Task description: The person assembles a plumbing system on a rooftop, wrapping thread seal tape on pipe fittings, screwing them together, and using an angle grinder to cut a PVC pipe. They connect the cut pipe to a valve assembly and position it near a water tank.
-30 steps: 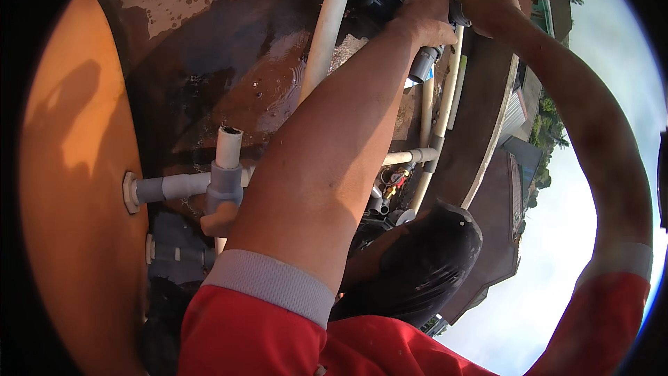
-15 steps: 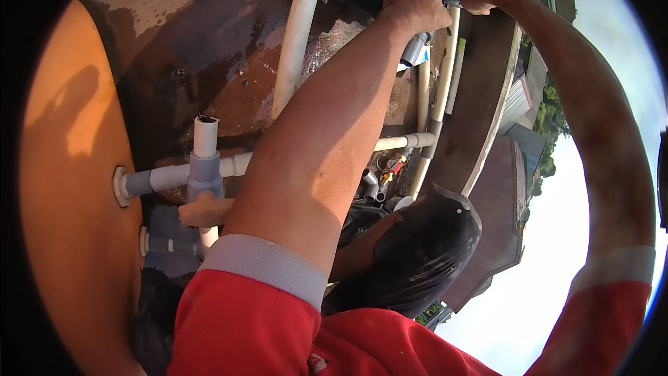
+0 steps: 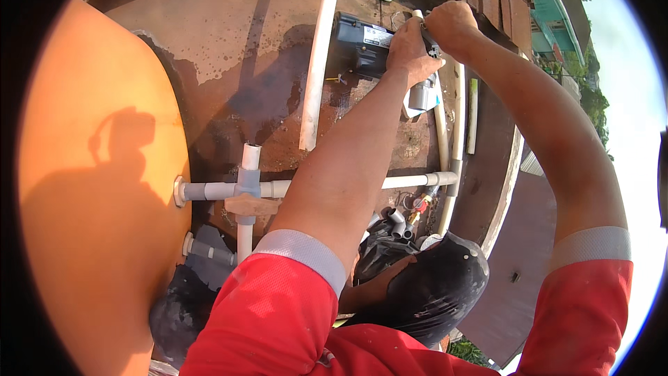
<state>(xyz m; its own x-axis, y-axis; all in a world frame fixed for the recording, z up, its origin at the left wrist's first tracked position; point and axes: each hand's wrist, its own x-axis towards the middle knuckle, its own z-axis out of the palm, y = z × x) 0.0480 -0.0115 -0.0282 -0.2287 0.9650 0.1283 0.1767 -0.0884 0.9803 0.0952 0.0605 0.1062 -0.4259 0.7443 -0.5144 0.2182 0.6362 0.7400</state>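
Big orange tank [image 3: 76, 251] fills the left side, with white and grey pipes [image 3: 277, 189] running off it. The black pump [image 3: 351, 31] sits on the wet floor past a loose white pipe [image 3: 320, 63]. Left hand [image 3: 410, 52] is half curled over the pump's pipe end, thumb out; can't tell how tight. Right hand [image 3: 449, 28] is bunched up right beside it, fingertips hidden, so no clue what it's got. Pump has a white label [image 3: 377, 36], print too tiny to read.
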